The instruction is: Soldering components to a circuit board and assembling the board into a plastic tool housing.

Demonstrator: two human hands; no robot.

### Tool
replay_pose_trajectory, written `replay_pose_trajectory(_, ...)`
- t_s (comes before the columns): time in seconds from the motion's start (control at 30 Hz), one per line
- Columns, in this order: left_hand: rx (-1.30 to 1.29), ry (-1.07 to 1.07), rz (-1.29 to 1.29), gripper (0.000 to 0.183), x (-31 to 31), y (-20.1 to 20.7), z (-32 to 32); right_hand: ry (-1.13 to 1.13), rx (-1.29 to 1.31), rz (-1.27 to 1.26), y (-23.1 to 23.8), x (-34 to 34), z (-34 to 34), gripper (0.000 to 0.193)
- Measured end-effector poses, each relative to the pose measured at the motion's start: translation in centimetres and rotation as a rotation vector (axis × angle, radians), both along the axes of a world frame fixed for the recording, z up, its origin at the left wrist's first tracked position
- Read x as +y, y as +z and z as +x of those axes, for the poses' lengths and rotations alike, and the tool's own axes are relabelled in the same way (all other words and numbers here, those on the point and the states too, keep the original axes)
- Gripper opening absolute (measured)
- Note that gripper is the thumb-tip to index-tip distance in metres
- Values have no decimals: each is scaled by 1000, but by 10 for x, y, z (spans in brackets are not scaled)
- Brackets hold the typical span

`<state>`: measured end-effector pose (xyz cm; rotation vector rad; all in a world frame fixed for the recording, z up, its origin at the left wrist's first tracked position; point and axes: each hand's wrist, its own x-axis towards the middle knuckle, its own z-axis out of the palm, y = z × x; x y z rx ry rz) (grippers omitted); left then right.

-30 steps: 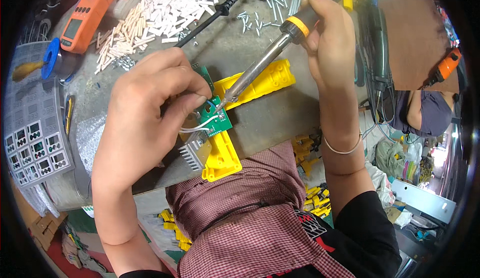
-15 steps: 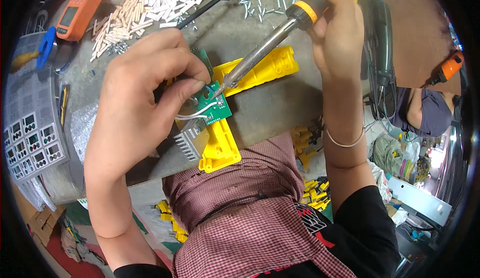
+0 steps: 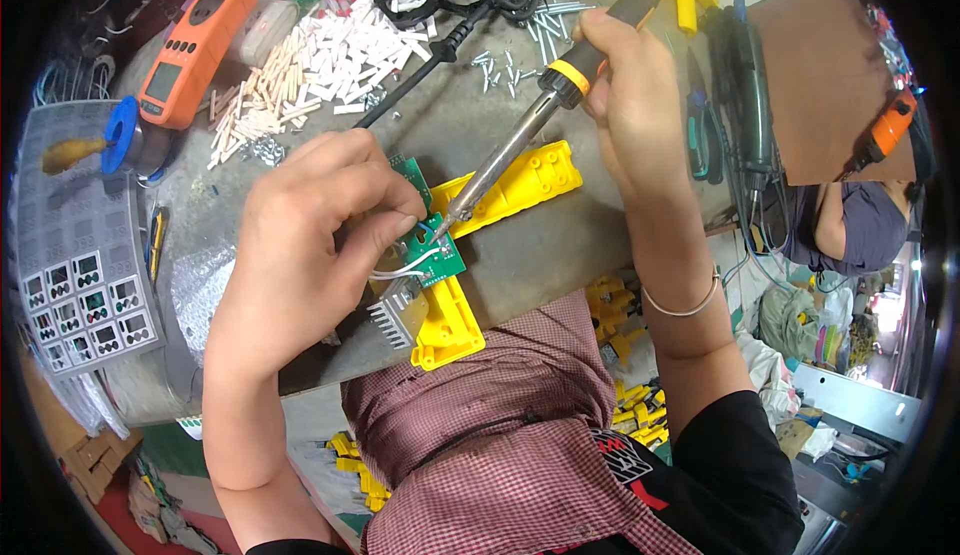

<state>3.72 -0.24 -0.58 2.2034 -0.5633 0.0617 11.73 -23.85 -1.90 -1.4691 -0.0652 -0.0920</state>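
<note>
Near the table's (image 3: 565, 245) front edge, a green circuit board (image 3: 451, 266) lies at the tip of a soldering iron (image 3: 509, 152) gripped by the right hand (image 3: 637, 90), the left hand (image 3: 305, 225) pinching a blue wire (image 3: 426, 226).

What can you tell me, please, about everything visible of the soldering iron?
The soldering iron has a dark handle with yellow bands and a long, metallic, greyish barrel narrowing to a thin tip. Gripped by the right hand, it slants down-left in the picture, tip at the green circuit board. Whether it is hot cannot be told.
</note>
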Motion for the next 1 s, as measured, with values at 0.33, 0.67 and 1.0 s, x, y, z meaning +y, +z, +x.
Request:
replay_pose_trajectory(0.33, -24, -13, -8, 16, 2, 0, 1, 8, -39, 131, 0, -2, -5, 19)
replay_pose_trajectory(0.67, -92, -22, 32, 17, 0, 0, 1, 12, -63, 81, 1, -3, -4, 18)
replay_pose_trajectory(1.0, -97, -27, 52, 16, -1, 1, 0, 20, -6, 68, 4, -3, -4, 15)
